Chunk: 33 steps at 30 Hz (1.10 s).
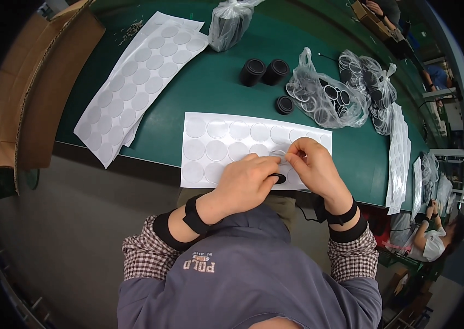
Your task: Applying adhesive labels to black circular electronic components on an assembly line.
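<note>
A white sheet of round translucent stickers (193, 149) lies at the table's front edge under both hands. My left hand (245, 183) is closed over the sheet's lower middle, with a small black disc (279, 179) held at its thumb. Just to the right, my right hand (315, 169) pinches with thumb and forefinger at a thin, whitish round sticker (280, 154) by the left fingertips. How far that piece is lifted off the sheet is hard to see.
Stacks of black round parts (252, 72) stand behind the sheet. Clear bags of black and white rings (322, 101) lie to their right. More sticker sheets (127, 90) and a cardboard box (59, 82) are left. A bagged stack (229, 24) stands at the back. A co-worker (437, 238) sits far right.
</note>
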Each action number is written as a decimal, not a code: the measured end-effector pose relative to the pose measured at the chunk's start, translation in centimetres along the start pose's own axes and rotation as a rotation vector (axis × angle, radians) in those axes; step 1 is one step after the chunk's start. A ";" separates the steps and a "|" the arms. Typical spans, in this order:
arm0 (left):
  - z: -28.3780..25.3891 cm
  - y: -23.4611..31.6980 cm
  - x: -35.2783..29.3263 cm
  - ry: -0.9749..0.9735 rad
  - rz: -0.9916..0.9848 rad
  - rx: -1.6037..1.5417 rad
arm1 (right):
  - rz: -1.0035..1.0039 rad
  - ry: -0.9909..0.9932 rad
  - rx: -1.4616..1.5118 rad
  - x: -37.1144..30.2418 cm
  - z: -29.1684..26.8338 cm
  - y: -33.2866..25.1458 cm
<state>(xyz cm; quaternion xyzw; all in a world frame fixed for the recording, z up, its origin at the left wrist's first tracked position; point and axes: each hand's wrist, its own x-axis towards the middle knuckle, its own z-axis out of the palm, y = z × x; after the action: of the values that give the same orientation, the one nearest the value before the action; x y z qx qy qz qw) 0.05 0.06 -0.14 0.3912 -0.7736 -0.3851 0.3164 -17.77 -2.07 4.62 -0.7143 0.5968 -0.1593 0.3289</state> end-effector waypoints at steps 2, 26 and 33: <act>0.0 -0.2 -0.1 0.067 0.032 -0.053 | 0.010 -0.001 0.009 0.0 0.0 0.3; -0.2 -0.6 1.3 0.051 -0.485 -1.306 | 0.164 -0.228 0.959 -0.3 -0.3 1.0; -0.8 -0.6 1.1 -0.001 -0.596 -1.453 | 0.225 -0.198 0.942 -0.2 0.0 1.0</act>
<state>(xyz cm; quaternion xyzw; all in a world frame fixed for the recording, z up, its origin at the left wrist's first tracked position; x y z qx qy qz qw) 0.35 -1.43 0.01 0.2771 -0.1903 -0.8635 0.3761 -18.54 -1.98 3.99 -0.4308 0.4992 -0.3067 0.6864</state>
